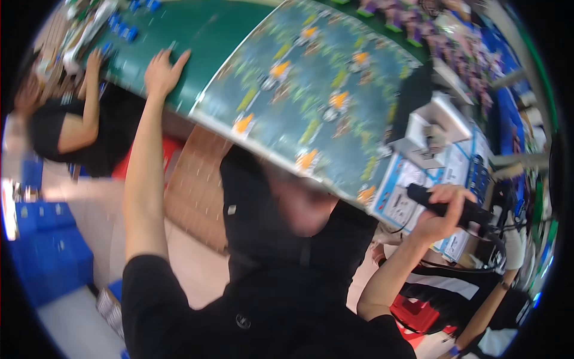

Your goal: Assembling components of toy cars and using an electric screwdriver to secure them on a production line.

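Observation:
My left hand (162, 73) lies on the green tabletop (197, 30) with its fingers stretched and the thumb apart, holding nothing. To its right is a patterned mat (293, 90) with a pale edge, printed in blue-green with orange and yellow figures. At the right, my right hand (441, 214) is closed round a black cylindrical tool (472, 216), which points left past the fingers. Blur hides the tool's exact kind. Beneath and beside this hand lie blue-and-white printed sheets (394, 190).
A white open box (439, 122) stands beyond my right hand. Purple and green pieces (394, 15) line the far right edge; small blue pieces (122, 27) lie far left. Co-workers sit left (84, 128) and lower right (478, 311). Blue crates (51, 245) stand on the floor.

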`<move>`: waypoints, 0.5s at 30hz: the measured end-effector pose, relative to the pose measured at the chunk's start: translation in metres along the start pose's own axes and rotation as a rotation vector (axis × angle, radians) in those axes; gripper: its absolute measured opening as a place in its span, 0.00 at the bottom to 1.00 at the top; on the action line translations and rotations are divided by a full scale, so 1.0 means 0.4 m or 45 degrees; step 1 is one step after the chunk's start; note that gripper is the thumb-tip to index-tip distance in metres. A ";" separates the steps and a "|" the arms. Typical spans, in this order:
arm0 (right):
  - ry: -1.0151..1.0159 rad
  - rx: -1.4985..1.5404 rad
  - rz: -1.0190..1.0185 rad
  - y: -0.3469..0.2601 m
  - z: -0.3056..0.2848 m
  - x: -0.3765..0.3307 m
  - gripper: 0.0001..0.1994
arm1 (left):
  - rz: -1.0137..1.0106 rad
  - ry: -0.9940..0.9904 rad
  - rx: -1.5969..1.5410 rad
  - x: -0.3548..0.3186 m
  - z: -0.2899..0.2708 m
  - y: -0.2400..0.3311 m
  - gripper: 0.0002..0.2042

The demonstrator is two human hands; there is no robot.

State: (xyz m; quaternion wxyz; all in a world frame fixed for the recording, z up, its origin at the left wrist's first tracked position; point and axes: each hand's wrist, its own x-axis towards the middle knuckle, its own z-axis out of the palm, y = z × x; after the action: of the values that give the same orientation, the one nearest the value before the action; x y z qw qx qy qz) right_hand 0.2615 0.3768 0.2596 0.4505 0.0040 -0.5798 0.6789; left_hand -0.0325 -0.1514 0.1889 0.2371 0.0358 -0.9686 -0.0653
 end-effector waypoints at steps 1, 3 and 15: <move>0.002 -0.033 0.029 0.001 -0.014 0.003 0.04 | -0.001 -0.012 -0.037 0.007 -0.007 0.007 0.41; 0.023 -0.059 0.065 0.011 -0.045 0.020 0.04 | 0.057 0.055 -0.057 0.020 0.012 -0.011 0.36; -0.003 -0.446 0.271 0.061 -0.053 -0.095 0.17 | -0.137 0.265 -0.525 -0.055 -0.032 0.001 0.22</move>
State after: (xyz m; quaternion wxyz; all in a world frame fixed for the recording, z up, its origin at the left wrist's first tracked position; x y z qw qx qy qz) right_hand 0.2799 0.3724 0.2133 0.3693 -0.1350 -0.6866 0.6116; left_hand -0.0071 -0.1504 0.1902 0.3342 0.0446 -0.9018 -0.2703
